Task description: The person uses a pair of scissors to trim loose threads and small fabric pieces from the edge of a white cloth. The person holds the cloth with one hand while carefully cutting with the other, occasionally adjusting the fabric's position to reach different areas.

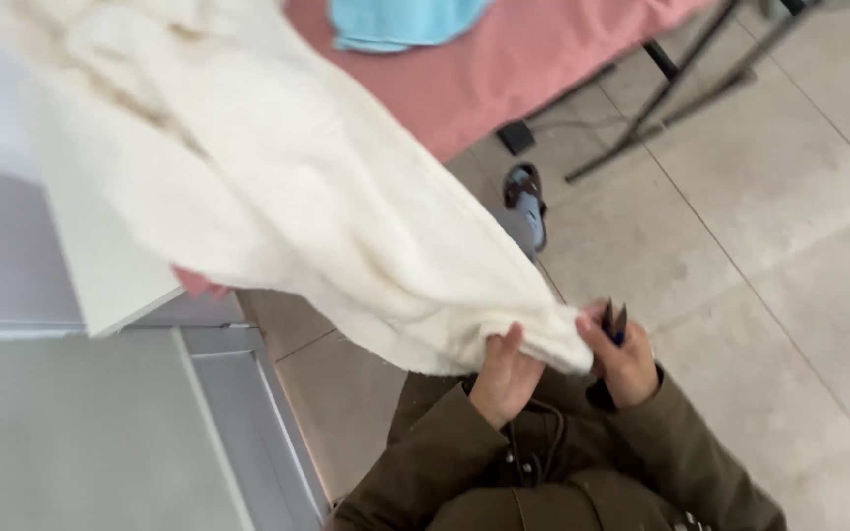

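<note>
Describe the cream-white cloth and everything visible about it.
The cream-white cloth is a large, thick, fleecy-looking piece of fabric, soft and rumpled into broad folds, with faint yellowish marks near its upper left. It stretches from the upper left of the view down to a narrowed lower end. There the left hand grips its edge from below and the right hand, which also holds a small dark tool, pinches it. Part of it lies over a white panel; behind it is a pink covered table.

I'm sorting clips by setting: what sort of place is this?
Probably a sewing or textile workroom: a table under pink cloth, a pale tiled floor, and both hands holding fluffy cream fabric.
</note>
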